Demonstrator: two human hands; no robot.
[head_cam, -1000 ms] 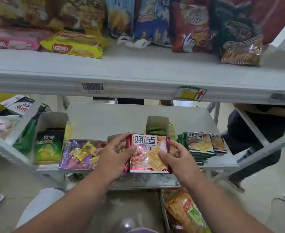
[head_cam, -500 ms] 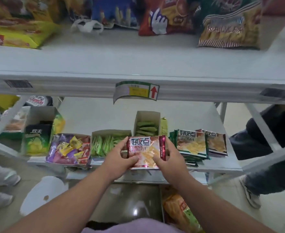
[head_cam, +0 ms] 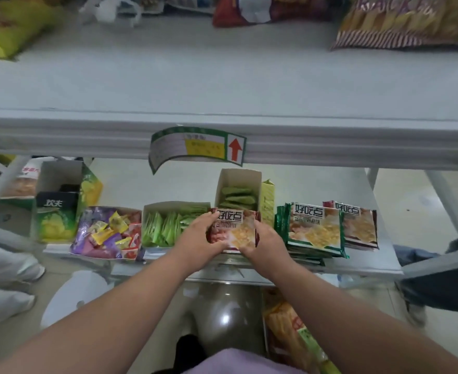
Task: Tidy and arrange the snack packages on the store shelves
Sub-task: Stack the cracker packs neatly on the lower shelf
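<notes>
The grip is shared by both hands: a red snack packet [head_cam: 234,229] with white Chinese lettering is grasped at its left edge by the left hand [head_cam: 199,236] and at its right edge by the right hand [head_cam: 267,240], with fingers and thumbs curled round the sides. The packet is held face up at the front of the lower shelf [head_cam: 368,263], just in front of a tall open carton of green sachets [head_cam: 238,194] and beside a low open carton of light-green sachets [head_cam: 168,225] on its left.

Just to the right of the held packet, a stack of green-edged packets [head_cam: 314,230] of the same brand is seen lying flat on the shelf, and a red-edged stack [head_cam: 360,225] is partly tucked behind it on the right. Further left, a tray of mixed purple, yellow and red sweets [head_cam: 106,233] is set beside a dark green and yellow box [head_cam: 56,214].

A curled price label with a red arrow [head_cam: 198,145] is fixed to the front edge of the upper shelf [head_cam: 222,85]. A striped gold chip bag [head_cam: 403,21], a red bag [head_cam: 246,9] and a yellow pack [head_cam: 3,25] are placed along its back; their print is blurred.
</notes>
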